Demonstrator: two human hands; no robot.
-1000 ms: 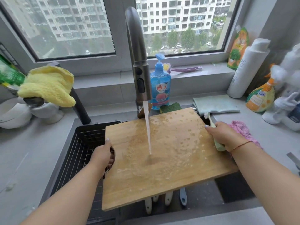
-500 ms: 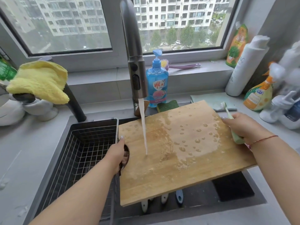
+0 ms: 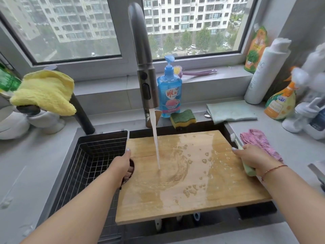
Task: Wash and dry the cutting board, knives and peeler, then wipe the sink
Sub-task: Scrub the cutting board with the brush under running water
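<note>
A wet wooden cutting board (image 3: 202,187) lies across the dark sink (image 3: 195,127), under a stream of water from the faucet (image 3: 144,71). My left hand (image 3: 123,166) grips the board's left edge, fingers through its handle hole. My right hand (image 3: 253,157) holds the board's right edge together with a pale green brush (image 3: 237,143), its bristle head pointing away from me. White and blue utensil handles (image 3: 158,223) show below the board's near edge; the rest of them is hidden.
A black wire basket (image 3: 95,155) fills the sink's left part. Behind the sink stand a blue soap bottle (image 3: 169,92) and a green-yellow sponge (image 3: 182,118). A pink cloth (image 3: 258,141), a mint cloth (image 3: 230,110) and spray bottles (image 3: 281,101) sit right. A yellow cloth (image 3: 44,92) hangs left.
The board has shifted right and back toward me under the stream, now lying flatter. Both hands kept their grip on its edges.
</note>
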